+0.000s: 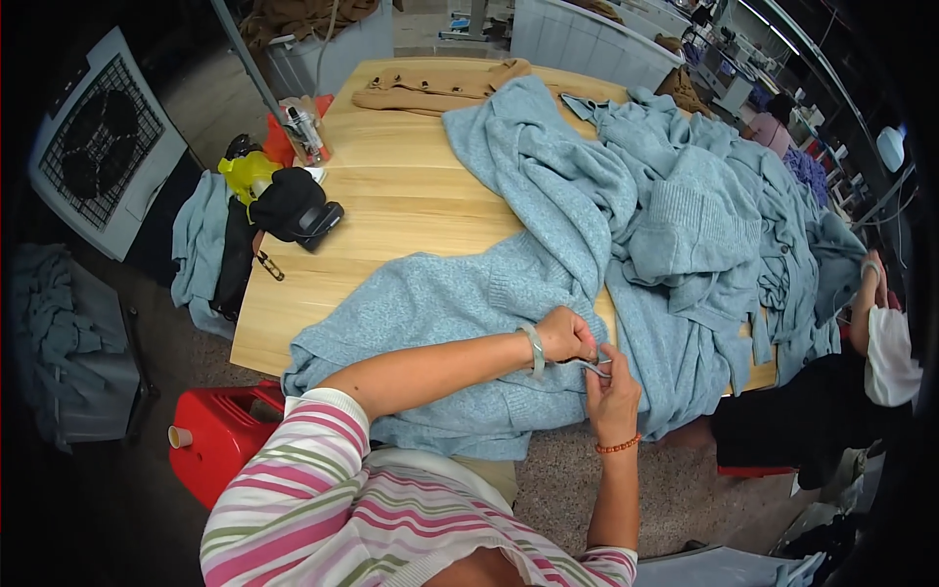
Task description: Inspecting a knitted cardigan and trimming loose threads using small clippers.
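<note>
A light blue knitted garment lies spread over the table's near edge and hangs toward my lap. Above it my left hand, with a pale bangle at the wrist, has its fingers pinched together. Close beside it, my right hand, wearing an orange bead bracelet, is closed with thumb and fingers brought together. A thin, curved grey-blue piece runs between the two hands. It is too small to tell whether it is a strip of knit or a tool.
More blue knitwear is heaped on the wooden table, with a tan buttoned piece at the back. A black cap and small yellow-black tool lie left. A red stool stands lower left. A co-worker's hand touches the knitwear at right.
</note>
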The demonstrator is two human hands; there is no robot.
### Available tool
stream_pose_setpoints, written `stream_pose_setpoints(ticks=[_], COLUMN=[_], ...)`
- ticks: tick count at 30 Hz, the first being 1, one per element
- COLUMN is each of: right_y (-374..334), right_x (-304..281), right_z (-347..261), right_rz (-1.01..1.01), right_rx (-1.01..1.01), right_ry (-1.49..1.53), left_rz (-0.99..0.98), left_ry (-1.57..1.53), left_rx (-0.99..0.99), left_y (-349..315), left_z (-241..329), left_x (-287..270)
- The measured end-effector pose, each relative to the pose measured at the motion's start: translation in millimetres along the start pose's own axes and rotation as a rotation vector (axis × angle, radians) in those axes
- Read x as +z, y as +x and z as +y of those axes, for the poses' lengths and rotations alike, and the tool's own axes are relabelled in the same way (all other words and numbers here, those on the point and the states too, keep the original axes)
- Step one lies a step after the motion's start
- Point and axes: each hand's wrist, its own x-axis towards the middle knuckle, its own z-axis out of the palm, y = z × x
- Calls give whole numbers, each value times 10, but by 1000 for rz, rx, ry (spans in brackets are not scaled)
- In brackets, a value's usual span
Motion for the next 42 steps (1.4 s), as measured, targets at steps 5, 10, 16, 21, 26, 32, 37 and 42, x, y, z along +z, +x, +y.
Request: stream_pose_setpoints(ticks=[5, 10, 16, 21, 26, 32, 37, 42], right_y=[-40, -52, -32, -81, -54, -62, -59, -203], right_x=[-28, -59, -51, 11, 8, 23, -131, -285], right_z=[63, 136, 61, -1, 13, 41, 311, 315], right_rz=[-51, -135, -251, -224, -151, -140, 237, 318], right_rx=[-136, -123, -255, -179, -268, -5, 238, 164], right_ry=[-84, -61, -122, -210, -94, 48, 465, 382], left_rz=[-53, -47, 95, 108, 70, 102, 445, 883], left_ry=[207, 448, 673, 685, 685, 630, 953, 1178], left_rx=[191, 288, 449, 442, 476, 572, 619, 215], left_y=[-205, -463, -470, -452, -444, -590, -1537, -2925], left_z=[60, -36, -110, -149, -195, -56, 47, -196], left_x=[2, 22, 38, 18, -12, -67, -598, -1345])
